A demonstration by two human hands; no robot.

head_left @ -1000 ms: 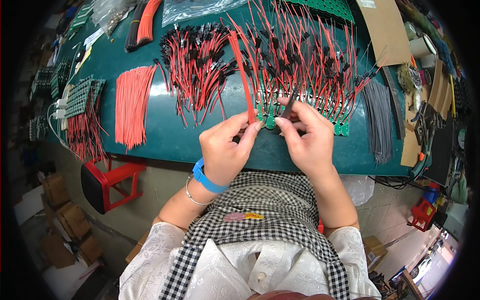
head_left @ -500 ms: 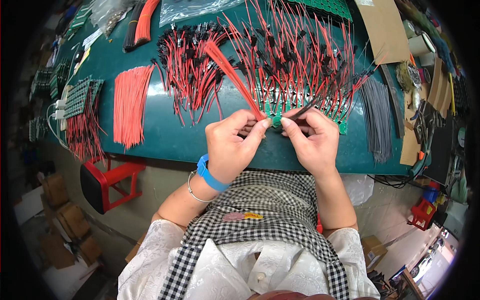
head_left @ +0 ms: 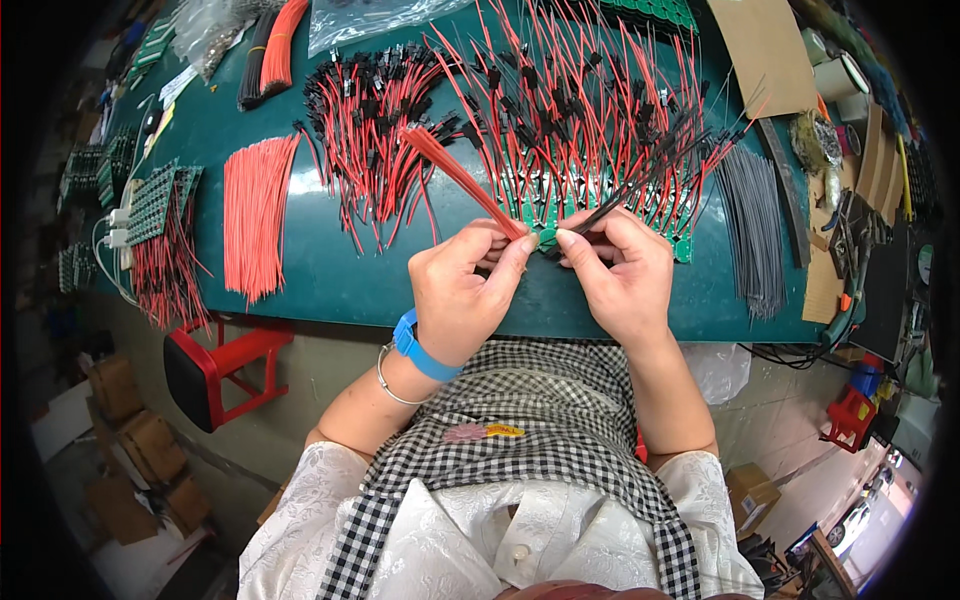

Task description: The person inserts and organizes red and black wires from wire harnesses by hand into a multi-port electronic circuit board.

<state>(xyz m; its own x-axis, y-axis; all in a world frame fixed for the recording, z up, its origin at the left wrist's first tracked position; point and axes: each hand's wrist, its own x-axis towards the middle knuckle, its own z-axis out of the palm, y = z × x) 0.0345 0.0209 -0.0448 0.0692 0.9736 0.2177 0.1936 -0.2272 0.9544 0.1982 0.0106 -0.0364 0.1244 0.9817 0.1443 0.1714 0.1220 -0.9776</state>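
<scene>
My left hand [head_left: 468, 275] pinches a bundle of red wires [head_left: 460, 178] that slants up and to the left. In my right hand [head_left: 622, 262] is a bundle of black wires [head_left: 640, 185], fanning up and to the right. The fingertips of both hands nearly meet over the near edge of a row of green circuit boards [head_left: 683, 246]. Red and black leads with black connectors [head_left: 560, 100] rise from those boards. Whether a single wire touches a board between my fingertips is too small to tell.
On the green table [head_left: 330, 300] lie a red wire stack [head_left: 258, 215], a pile of connector leads [head_left: 370, 130] and a dark grey wire stack [head_left: 755, 230]. Wired boards [head_left: 165, 205] hang over the left edge. A red stool [head_left: 225, 370] stands below; cardboard [head_left: 765, 55] lies far right.
Both hands stay almost in place, still holding their bundles. The black wires now fan out further up and right, and their ends at my right fingertips poke out toward the left hand.
</scene>
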